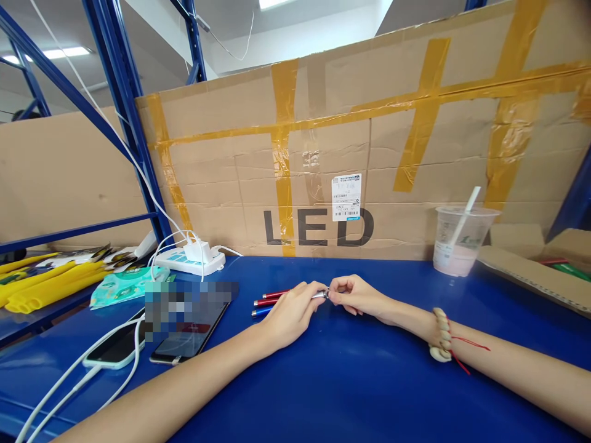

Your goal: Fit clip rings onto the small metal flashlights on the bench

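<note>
My left hand (294,312) is closed around a slim silver pen-like tube (319,295), with most of its length hidden under the fingers. At the tube's right end, the fingertips of my right hand (357,293) pinch its tip; any small part between them is too small to make out. Just left of my left hand lie two red metallic pens (265,302) and one blue metallic pen (261,312), side by side on the blue tabletop (351,375). Their right ends are hidden by my left hand.
Two phones, one black (191,335) and one pale-edged (115,346), lie left among white cables (69,381). A power strip (203,263) and green packet (124,286) sit behind. At right stand a drink cup (457,261) and open carton (521,267). Large cardboard (221,197) rises behind.
</note>
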A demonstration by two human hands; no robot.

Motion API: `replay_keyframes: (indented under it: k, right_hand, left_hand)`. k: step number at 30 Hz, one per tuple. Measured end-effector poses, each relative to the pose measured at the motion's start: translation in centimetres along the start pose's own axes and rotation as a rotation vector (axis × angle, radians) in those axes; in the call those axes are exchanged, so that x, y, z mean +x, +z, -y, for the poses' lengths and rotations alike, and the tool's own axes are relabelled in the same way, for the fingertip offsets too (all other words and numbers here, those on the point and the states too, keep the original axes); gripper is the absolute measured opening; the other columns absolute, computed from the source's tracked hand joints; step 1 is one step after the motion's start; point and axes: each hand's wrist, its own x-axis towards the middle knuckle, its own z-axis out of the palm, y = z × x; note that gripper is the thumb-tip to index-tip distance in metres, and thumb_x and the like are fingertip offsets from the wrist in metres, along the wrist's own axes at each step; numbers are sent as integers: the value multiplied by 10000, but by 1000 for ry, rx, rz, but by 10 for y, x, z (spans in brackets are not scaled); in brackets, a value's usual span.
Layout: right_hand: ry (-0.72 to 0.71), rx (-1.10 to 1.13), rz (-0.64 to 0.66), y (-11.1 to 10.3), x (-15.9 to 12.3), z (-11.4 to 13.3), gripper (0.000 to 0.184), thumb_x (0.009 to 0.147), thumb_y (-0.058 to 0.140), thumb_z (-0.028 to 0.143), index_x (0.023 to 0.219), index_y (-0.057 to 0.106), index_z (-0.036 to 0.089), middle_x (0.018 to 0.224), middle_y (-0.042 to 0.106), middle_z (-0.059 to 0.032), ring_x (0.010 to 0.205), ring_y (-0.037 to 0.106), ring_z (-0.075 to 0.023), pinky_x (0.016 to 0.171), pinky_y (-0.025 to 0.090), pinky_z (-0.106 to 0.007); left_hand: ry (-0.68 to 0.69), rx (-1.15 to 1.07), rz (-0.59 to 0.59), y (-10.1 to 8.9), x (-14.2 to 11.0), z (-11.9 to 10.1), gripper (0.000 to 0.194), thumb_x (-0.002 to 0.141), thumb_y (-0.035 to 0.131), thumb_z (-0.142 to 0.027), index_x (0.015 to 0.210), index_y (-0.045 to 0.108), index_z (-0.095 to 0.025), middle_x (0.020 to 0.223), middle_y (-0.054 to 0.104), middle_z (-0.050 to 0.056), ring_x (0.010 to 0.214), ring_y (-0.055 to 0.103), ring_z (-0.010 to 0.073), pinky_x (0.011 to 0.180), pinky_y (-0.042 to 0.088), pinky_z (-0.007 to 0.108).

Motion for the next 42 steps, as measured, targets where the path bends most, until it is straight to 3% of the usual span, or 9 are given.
replay_keyframes:
  k: [14,25,31,42]
  right_hand:
    - [-2,-69,51,2,-3,7,401,702,608,507,621,519,124,599,515,7,398,375,-24,339,220,-156]
    - [-59,-71,91,0,-4,3,419,750,562,522,667,562,111,649,538,-12,425,403,-28,348,215,-169]
    - [-41,-63,75,1,-4,4,399,724,597,510,633,536,126,564,485,18,412,373,-32,351,211,-171]
    - [11,2,44,1,-3,7,360,683,652,475,735,537,138,535,451,50,402,350,-23,338,202,-148]
  left_hand:
    - [103,11,-41,2,0,1,262,927,327,-206,1138,479,-232,907,585,19,801,496,151,718,409,260]
    - [75,89,-20,3,2,-1,202,917,313,-179,1013,490,-173,861,579,36,774,509,159,700,413,269]
    - [91,155,3,5,2,2,210,921,289,-179,988,488,-170,902,592,44,790,522,166,757,409,297]
    - [43,180,2,5,1,0,198,931,277,-212,932,473,-182,839,570,24,741,519,161,648,397,263]
